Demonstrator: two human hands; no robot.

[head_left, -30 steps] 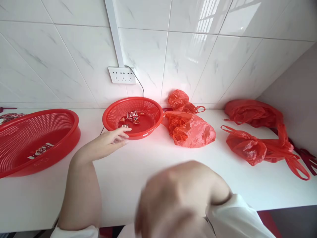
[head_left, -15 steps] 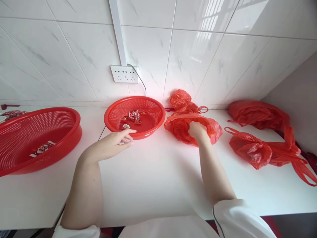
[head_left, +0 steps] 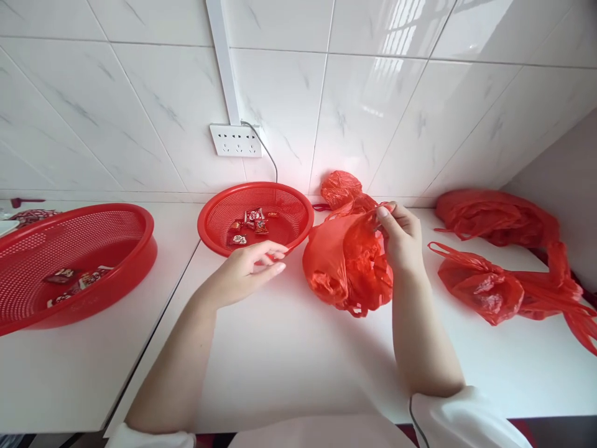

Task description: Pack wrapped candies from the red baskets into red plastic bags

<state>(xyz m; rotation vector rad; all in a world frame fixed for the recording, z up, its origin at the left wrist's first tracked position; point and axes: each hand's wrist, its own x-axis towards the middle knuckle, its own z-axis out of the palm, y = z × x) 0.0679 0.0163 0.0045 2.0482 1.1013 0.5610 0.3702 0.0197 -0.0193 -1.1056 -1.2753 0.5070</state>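
My right hand (head_left: 402, 233) pinches the upper edge of a red plastic bag (head_left: 326, 261), which is partly lifted with its mouth facing me. What the bag contains, if anything, is hidden by its folds. My left hand (head_left: 247, 267) holds nothing, its fingers apart, just in front of a round red mesh basket (head_left: 254, 190). Several small wrapped snack packets (head_left: 255, 218) lie on the floor of that basket. Behind the held bag, another red plastic bag (head_left: 342, 190) sits bunched up near the wall.
At the left stands a larger red basket (head_left: 147, 233) with several wrapped packets (head_left: 77, 286) inside. Knotted red bags (head_left: 485, 292) and a folded red bundle (head_left: 494, 218) lie at the right. A socket panel (head_left: 236, 140) with a cable is on the tiled wall.
My right hand has come out of the bag's mouth and raised its edge, tilting the bag. My left hand has moved right. More packets now show in the left basket.
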